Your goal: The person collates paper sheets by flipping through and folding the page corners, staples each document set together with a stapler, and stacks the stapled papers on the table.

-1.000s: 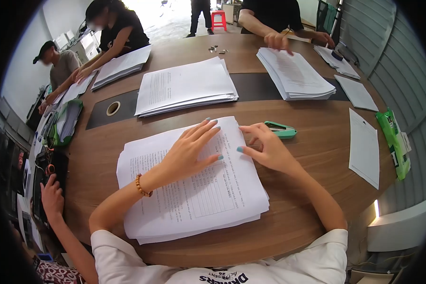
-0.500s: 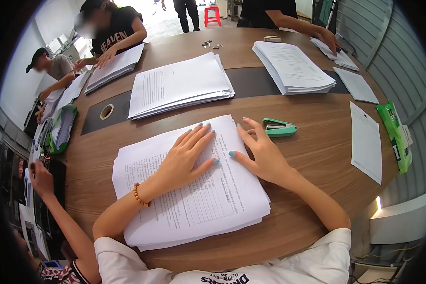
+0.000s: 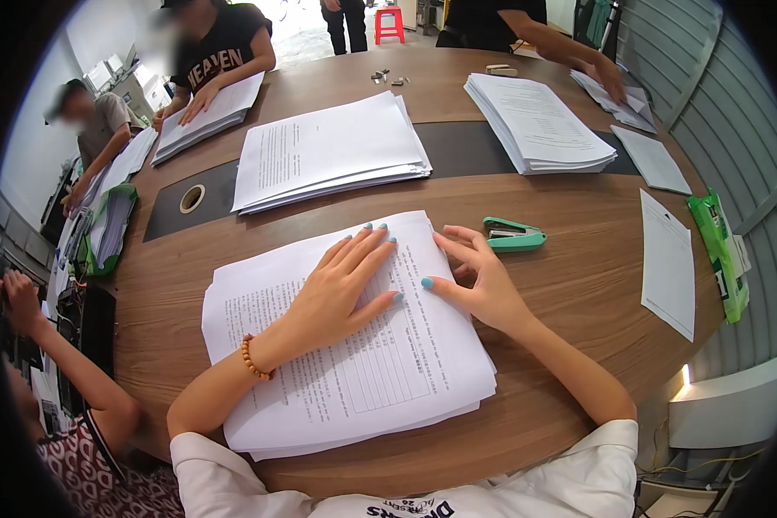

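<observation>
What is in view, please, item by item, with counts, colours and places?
Wood-grain table: one, brown, centre.
Near printed paper stack: one, white, front centre.
Farther thick paper stacks: at least three, white, left, middle, right.
Flat papers: several, white, right side.
Slim stapler: one, green, right of near stack.
Round roll: one, tan, left of middle.
Small metallic bits: several, silvery, far middle.
Oblong block: one, beige, far side.
Paper-filled holder: one, green, left.
Glossy packet: one, green, right edge.
Stool: one, red, background.
Other people: five, mostly dark clothing, around and behind table.
Beaded bracelet: one, brown, left wrist.
Left hand: one, blue nails, flat on near stack.
Right hand: one, blue nails, at near stack's right edge.
</observation>
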`<state>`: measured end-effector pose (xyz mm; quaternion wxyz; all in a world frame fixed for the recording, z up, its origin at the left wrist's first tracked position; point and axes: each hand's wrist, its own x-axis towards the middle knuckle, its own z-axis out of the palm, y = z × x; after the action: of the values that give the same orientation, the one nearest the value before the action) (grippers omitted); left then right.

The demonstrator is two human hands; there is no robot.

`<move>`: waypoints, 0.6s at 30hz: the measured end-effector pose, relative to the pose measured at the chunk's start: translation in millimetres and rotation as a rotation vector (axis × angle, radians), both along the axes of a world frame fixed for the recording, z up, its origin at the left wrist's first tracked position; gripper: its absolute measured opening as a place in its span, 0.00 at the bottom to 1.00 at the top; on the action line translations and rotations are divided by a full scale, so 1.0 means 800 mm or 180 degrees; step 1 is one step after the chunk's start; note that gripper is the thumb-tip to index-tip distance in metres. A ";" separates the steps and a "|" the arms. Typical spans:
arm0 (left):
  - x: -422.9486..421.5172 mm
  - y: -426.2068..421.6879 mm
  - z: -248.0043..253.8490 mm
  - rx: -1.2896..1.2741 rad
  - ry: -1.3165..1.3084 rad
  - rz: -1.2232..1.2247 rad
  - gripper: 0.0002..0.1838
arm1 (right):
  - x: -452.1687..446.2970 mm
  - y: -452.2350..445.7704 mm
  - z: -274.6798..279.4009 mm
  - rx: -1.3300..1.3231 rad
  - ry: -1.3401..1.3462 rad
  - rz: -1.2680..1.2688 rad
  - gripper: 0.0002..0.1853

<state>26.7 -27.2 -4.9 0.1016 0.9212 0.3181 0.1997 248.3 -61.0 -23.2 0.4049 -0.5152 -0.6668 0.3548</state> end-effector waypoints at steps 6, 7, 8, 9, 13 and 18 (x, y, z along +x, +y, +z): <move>-0.001 0.001 -0.001 0.0034 0.0024 -0.0033 0.31 | -0.004 -0.003 0.011 0.0825 -0.0217 -0.0115 0.22; 0.000 0.000 0.000 0.0033 0.0017 -0.0031 0.31 | -0.004 -0.002 0.011 0.0824 -0.0224 -0.0113 0.22; 0.001 0.000 0.003 -0.0027 -0.0042 -0.0008 0.32 | -0.005 0.000 0.011 0.0426 0.0159 -0.0060 0.20; 0.001 -0.001 0.005 -0.0087 -0.0095 0.0014 0.34 | -0.006 0.001 0.011 0.0026 0.0545 -0.0009 0.17; 0.001 -0.002 0.007 -0.0291 -0.0213 0.0070 0.37 | -0.010 0.007 0.006 -0.0292 0.0950 -0.0181 0.15; 0.000 -0.002 0.005 -0.0396 -0.0295 0.0122 0.39 | -0.012 0.009 0.000 -0.0353 0.0746 -0.0409 0.09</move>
<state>26.9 -28.8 -0.6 0.1695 0.8966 0.3424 0.2239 238.8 -53.4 -23.6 0.4728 -0.5335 -0.5600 0.4222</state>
